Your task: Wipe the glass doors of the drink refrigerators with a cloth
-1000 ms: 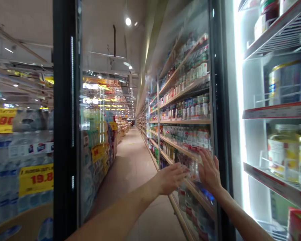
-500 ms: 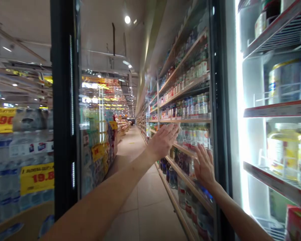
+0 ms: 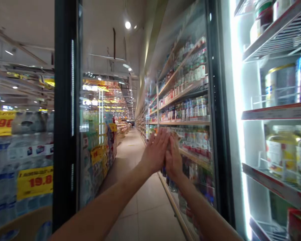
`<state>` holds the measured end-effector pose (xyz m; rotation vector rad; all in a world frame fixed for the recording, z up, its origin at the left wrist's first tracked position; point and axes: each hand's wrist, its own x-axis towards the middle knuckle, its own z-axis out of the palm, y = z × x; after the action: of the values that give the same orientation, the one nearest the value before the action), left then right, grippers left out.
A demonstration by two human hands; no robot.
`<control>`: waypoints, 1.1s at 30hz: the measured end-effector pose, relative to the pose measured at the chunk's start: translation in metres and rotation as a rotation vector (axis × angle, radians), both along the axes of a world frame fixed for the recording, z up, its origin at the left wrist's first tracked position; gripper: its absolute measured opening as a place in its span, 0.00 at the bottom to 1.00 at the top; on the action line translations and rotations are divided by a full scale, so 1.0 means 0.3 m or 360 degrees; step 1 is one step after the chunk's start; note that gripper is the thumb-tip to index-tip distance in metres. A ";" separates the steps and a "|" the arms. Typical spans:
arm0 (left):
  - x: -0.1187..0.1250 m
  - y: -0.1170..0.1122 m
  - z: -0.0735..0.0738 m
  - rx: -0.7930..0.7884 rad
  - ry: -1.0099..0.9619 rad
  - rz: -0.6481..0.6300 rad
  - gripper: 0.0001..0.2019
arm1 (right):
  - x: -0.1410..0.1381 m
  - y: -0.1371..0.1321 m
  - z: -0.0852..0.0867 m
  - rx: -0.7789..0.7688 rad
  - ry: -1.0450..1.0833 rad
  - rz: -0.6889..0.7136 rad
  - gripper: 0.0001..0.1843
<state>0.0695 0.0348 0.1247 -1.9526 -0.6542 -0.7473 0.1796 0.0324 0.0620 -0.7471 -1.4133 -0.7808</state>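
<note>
In the middle of the view my left hand [image 3: 154,152] is raised, its fingers stretched out and flat, palm turned to the glass door [image 3: 110,70]. Right beside it, my right hand [image 3: 174,160] is up with straight fingers, its fingertips close against those of the left. Both hands appear to lie on or just before the glass; contact is hard to tell. A small tan patch shows by the fingertips, too unclear to name. The door stands open in its black frame [image 3: 65,117].
On the right, lit fridge shelves [image 3: 278,112] hold cans and yellow bottles [image 3: 281,150]. Packs of water bottles [image 3: 30,147] with yellow price signs [image 3: 35,182] stand on the left. Through the glass run a tiled aisle floor [image 3: 130,160] and shelves of drinks [image 3: 183,122].
My right hand has moved left, away from the door's right edge, to beside my left hand. My left hand has shifted slightly left and down.
</note>
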 end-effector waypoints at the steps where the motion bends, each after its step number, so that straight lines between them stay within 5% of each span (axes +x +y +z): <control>1: -0.040 -0.005 -0.004 0.0001 -0.0008 0.0013 0.39 | -0.036 0.019 0.011 0.0012 0.0042 -0.0058 0.33; 5: -0.213 -0.018 -0.002 0.0084 -0.0137 0.0077 0.44 | -0.004 0.071 0.033 0.0038 -0.0014 -0.0304 0.35; 11: -0.303 -0.019 -0.002 0.0204 -0.0337 0.0122 0.38 | 0.355 0.095 0.059 -0.0054 0.0425 -0.0550 0.28; 14: -0.293 -0.013 -0.015 0.0223 -0.0359 0.0097 0.38 | 0.304 0.097 0.078 0.0032 0.0429 -0.0538 0.29; 17: -0.296 -0.008 -0.020 0.0229 -0.0385 0.0073 0.37 | 0.149 0.084 0.114 0.0010 -0.0256 -0.0486 0.28; 19: -0.306 -0.009 -0.016 0.0239 -0.0390 0.0072 0.36 | 0.125 0.071 0.158 -0.0084 -0.0550 -0.0469 0.25; 21: -0.316 -0.012 -0.007 0.0244 -0.0404 0.0088 0.35 | 0.199 0.065 0.215 -0.0178 -0.0259 -0.0508 0.23; 23: -0.320 -0.014 0.005 0.0242 -0.0432 0.0105 0.36 | 0.307 0.067 0.270 -0.0220 0.0380 -0.0546 0.24; 25: -0.317 -0.013 0.018 0.0234 -0.0476 0.0106 0.37 | 0.364 0.072 0.307 -0.0220 0.0576 -0.0565 0.28; 27: -0.311 -0.009 0.029 0.0235 -0.0504 0.0085 0.37 | 0.336 0.076 0.322 -0.0212 0.0479 -0.0553 0.27; 31: -0.314 -0.010 0.031 0.0240 -0.0518 0.0062 0.35 | 0.235 0.081 0.331 -0.0179 -0.0268 -0.0501 0.23; 33: -0.318 -0.014 0.024 0.0228 -0.0505 0.0071 0.34 | 0.270 0.080 0.340 -0.0211 -0.0150 -0.0537 0.24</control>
<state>-0.0259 0.0307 0.1317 -1.6990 -0.8074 -1.0590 0.2607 0.0565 0.1642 -1.0818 -1.4527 -0.9995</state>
